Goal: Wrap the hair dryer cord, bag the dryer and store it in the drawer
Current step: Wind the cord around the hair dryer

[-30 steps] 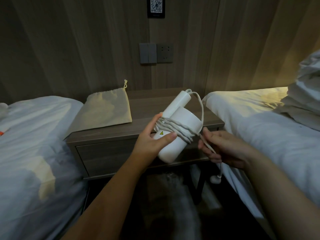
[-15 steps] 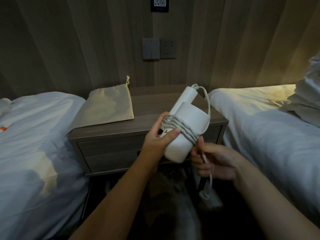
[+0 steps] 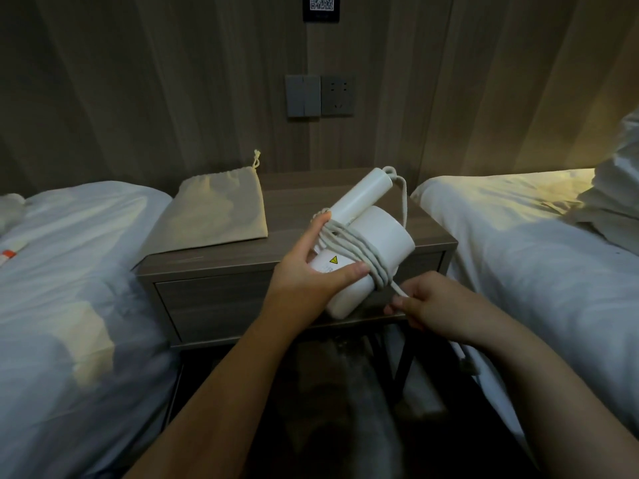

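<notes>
A white hair dryer is held in the air in front of the nightstand. My left hand grips its barrel, thumb lying beside a yellow warning label. A grey-white cord is wound several times around the barrel, with one loop running up to the handle's end. My right hand pinches the loose stretch of cord just below the dryer. A beige drawstring bag lies flat on the left of the nightstand top. The drawer below it is closed.
The wooden nightstand stands between two beds with white bedding, one on the left and one on the right. A switch and socket plate sits on the wood-panel wall above. The floor beneath is dark.
My right hand has swung under the dryer and out to its right, pulling the cord with it. The plug that hung below is no longer in sight.
</notes>
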Available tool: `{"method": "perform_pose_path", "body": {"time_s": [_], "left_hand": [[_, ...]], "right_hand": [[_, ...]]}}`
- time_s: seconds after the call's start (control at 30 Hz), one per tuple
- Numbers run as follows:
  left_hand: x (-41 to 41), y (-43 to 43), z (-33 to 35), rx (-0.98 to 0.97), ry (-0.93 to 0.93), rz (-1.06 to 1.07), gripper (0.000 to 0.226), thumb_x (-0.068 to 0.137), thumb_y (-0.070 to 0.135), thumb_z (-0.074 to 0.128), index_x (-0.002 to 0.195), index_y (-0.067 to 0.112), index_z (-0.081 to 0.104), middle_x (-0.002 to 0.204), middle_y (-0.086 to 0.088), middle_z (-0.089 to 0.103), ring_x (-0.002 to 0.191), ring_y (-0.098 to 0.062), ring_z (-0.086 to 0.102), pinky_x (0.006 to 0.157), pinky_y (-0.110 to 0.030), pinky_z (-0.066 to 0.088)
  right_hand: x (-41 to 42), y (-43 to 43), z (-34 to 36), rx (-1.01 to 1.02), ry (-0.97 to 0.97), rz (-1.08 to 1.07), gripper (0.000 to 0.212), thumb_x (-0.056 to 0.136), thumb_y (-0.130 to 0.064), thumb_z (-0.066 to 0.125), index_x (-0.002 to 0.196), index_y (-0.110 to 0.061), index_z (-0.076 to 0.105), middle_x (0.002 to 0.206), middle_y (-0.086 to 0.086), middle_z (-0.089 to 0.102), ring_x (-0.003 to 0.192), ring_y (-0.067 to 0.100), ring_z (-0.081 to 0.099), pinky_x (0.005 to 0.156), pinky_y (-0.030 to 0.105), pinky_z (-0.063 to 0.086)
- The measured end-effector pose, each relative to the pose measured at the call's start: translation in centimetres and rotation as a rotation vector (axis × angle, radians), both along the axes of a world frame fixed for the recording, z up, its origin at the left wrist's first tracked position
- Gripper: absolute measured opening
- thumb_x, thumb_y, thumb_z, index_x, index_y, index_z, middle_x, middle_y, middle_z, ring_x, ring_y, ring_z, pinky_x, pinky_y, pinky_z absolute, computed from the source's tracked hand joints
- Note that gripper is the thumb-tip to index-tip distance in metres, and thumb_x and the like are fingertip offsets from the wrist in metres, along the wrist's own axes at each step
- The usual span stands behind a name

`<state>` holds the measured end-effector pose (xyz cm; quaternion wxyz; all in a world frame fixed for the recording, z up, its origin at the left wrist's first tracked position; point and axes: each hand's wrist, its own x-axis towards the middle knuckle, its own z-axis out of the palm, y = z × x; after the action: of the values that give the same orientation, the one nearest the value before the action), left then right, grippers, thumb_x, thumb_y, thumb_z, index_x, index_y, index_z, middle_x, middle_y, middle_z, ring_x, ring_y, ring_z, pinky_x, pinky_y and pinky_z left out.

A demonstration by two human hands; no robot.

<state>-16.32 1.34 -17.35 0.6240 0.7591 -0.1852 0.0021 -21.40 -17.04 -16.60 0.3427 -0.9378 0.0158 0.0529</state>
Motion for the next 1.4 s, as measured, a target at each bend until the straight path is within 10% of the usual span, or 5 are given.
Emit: {"method": "perform_pose_path", "body": {"time_s": [0.2,0.47,0.8,1.2,1.4], "left_hand": [[-0.3,-0.3,-0.6,0.204,-0.067,0.079,0.091,0.065,0.041,0.079,0.136,0.054,0.024,0.134,0.013,0.047,0.107,-0.002,0.051,0.099,-0.03,0.045],[0.8,1.3,-0.3,0.695,-0.283,0.149,0.094,0.067,0.062,0.067,0.137,0.056,0.004,0.137,0.006,0.045,0.116,-0.014,0.047,0.089,-0.03,0.038],[0.4,1.6,-0.5,0.782,-0.433,-0.068,0.098,0.062,0.06,0.071,0.136,0.059,0.008,0.134,0.006,0.052,0.113,-0.012,0.05,0.091,-0.027,0.04],[0.5,2.0,0.1,0.649,-0.224,-0.289,0.091,0.058,0.052,0.078,0.126,0.069,0.021,0.126,0.015,0.056,0.097,-0.004,0.059,0.089,-0.035,0.052],[0.4,1.8,-0.3,0.593,-0.196,-0.319,0.088,0.059,0.047,0.079,0.125,0.069,0.025,0.129,0.018,0.053,0.103,-0.003,0.057,0.092,-0.034,0.051]], "right_hand": [[-0.2,0.2,0.3,-0.189,-0.077,0.026,0.032,0.088,-0.025,0.056,0.056,-0.021,0.053,0.059,-0.004,0.054,0.062,0.011,0.054,0.06,0.03,0.04],[-1.9,-0.1,2.1,-0.337,-0.169,0.11,0.01,0.086,-0.025,0.057,0.085,-0.029,0.066,0.087,-0.008,0.066,0.085,0.009,0.059,0.078,0.034,0.05],[-0.4,-0.1,0.3,-0.592,-0.914,0.219,0.011,0.073,-0.01,0.059,0.072,-0.011,0.069,0.071,0.007,0.058,0.072,0.028,0.053,0.06,0.034,0.042],[-0.2,0.0,-1.0,-0.292,-0.846,0.12,0.027,0.08,-0.028,0.052,0.082,-0.01,0.072,0.085,0.009,0.065,0.08,0.017,0.055,0.067,0.028,0.041],[0.2,-0.3,-1.0,-0.021,-0.718,-0.04,0.016,0.062,-0.02,0.081,0.074,-0.013,0.072,0.078,0.0,0.065,0.073,0.009,0.058,0.07,0.026,0.047]]}}
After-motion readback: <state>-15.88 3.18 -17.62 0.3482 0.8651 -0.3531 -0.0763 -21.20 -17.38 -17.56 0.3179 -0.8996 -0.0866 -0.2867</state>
